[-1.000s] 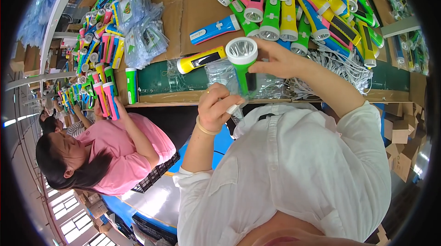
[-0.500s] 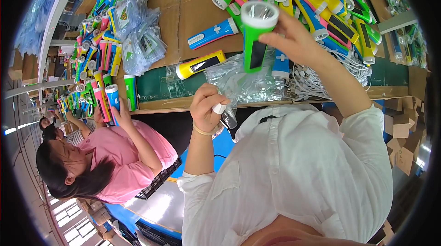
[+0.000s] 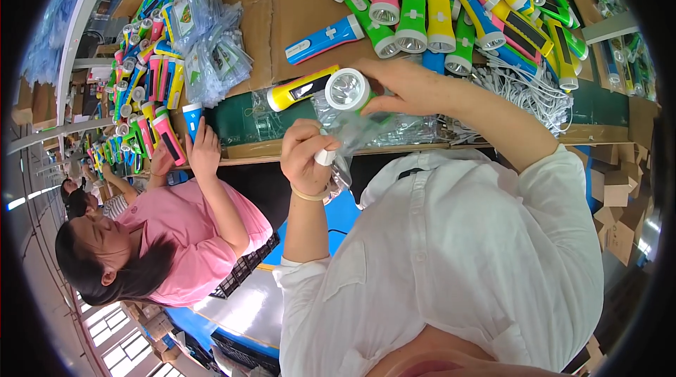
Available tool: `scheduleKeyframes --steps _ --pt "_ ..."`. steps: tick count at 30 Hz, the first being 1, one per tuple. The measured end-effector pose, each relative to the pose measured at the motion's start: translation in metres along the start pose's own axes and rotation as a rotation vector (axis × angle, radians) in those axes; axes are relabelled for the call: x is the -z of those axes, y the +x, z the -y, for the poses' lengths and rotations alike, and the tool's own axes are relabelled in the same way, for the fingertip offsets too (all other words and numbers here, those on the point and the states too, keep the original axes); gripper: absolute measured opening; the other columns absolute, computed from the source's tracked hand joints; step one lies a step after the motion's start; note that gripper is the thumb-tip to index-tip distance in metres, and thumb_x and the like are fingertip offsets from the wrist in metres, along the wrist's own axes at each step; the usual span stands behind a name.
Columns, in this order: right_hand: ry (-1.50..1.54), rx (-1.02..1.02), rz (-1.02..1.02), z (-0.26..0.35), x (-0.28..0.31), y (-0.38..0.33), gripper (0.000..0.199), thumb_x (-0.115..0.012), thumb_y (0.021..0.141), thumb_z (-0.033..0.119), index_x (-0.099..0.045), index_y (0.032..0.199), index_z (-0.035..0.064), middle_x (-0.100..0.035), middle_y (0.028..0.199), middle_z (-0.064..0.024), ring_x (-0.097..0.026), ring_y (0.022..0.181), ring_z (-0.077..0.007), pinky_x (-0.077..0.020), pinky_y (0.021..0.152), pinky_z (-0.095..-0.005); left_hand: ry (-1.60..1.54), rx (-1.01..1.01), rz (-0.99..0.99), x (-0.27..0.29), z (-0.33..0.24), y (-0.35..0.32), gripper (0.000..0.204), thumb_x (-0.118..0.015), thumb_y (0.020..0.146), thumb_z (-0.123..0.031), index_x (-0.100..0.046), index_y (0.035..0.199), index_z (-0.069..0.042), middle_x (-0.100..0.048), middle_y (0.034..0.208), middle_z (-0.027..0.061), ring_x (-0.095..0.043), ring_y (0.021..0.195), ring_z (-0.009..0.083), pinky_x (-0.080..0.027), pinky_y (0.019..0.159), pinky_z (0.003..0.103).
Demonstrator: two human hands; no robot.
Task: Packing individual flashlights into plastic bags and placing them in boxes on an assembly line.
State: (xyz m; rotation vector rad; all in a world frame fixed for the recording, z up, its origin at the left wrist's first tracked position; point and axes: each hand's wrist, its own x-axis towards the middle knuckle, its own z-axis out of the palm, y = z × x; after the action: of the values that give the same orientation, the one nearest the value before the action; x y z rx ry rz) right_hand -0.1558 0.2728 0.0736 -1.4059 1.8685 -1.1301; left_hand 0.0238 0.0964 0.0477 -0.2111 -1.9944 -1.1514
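My right hand (image 3: 405, 88) grips a green flashlight (image 3: 364, 103) with a white head, its lens turned up toward me. Fingers curled, my left hand (image 3: 304, 155) pinches a clear plastic bag (image 3: 343, 130) right by the flashlight's body. How far the flashlight is inside the bag is hidden. A small white piece (image 3: 325, 157) shows at my left fingers; I cannot make out what it is. Just beyond lies a yellow flashlight (image 3: 301, 89) with a dark panel, and farther off a blue flashlight (image 3: 324, 39).
Many coloured flashlights (image 3: 451, 17) are heaped at the back right, beside coiled white cables (image 3: 524, 99). Packed clear bags (image 3: 218, 60) lie on the cardboard (image 3: 264, 17) at left. A co-worker in pink (image 3: 197, 236) handles flashlights there. The table's front edge (image 3: 422, 149) runs before me.
My right hand has brought the green flashlight down and left toward my left hand, tilting its head toward me. At left, the co-worker's blue flashlight has moved up and right.
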Motion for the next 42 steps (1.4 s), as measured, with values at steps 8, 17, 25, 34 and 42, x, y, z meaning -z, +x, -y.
scheduleKeyframes --steps 8,17,25,34,42 --pt "-0.547 -0.070 0.258 0.047 0.030 0.006 0.045 -0.077 0.083 0.027 -0.057 0.117 0.0049 -0.071 0.095 -0.0184 -0.069 0.095 -0.0381 -0.0543 0.080 -0.0473 -0.066 0.071 0.182 -0.005 0.018 0.005 0.024 -0.082 0.069 0.000 -0.067 0.087 -0.002 -0.058 0.084 0.0079 -0.057 0.077 0.0251 -0.047 0.068 0.034" --pt "-0.464 -0.012 0.444 0.029 0.022 0.013 0.035 -0.072 0.084 0.015 -0.059 0.115 0.0041 -0.071 0.104 -0.0161 -0.069 0.096 -0.0370 -0.0546 0.082 -0.0469 -0.076 0.033 0.273 -0.001 0.020 0.010 0.025 -0.083 0.069 -0.002 -0.067 0.089 -0.004 -0.055 0.088 0.0084 -0.056 0.080 0.0264 -0.047 0.069 0.035" --pt "-0.697 0.066 0.325 0.010 -0.057 0.007 0.024 -0.058 0.093 0.021 -0.063 0.109 0.0048 -0.069 0.103 -0.0176 -0.070 0.094 -0.0356 -0.0569 0.077 -0.0441 0.033 -0.003 0.416 -0.004 0.025 0.009 0.026 -0.080 0.068 -0.002 -0.067 0.090 -0.003 -0.055 0.086 0.0099 -0.056 0.081 0.0299 -0.046 0.072 0.039" --pt "-0.735 -0.237 -0.392 -0.009 0.038 -0.101 0.011 -0.072 0.080 0.015 -0.068 0.088 0.0091 -0.064 0.092 -0.0072 -0.067 0.088 -0.0296 -0.0551 0.072 -0.0423 0.128 0.183 0.375 0.005 0.040 -0.022 0.016 -0.070 0.078 0.003 -0.059 0.090 0.001 -0.060 0.095 0.0150 -0.059 0.090 0.0336 -0.049 0.082 0.040" --pt "-1.089 -0.946 -0.272 -0.059 0.090 -0.221 0.008 -0.073 0.078 0.017 -0.075 0.083 0.0114 -0.071 0.089 -0.0133 -0.070 0.082 -0.0345 -0.0560 0.074 -0.0451 0.077 0.264 0.294 -0.001 0.048 -0.029 0.013 -0.066 0.082 0.003 -0.058 0.092 -0.001 -0.065 0.103 0.0157 -0.062 0.098 0.0320 -0.049 0.089 0.039"
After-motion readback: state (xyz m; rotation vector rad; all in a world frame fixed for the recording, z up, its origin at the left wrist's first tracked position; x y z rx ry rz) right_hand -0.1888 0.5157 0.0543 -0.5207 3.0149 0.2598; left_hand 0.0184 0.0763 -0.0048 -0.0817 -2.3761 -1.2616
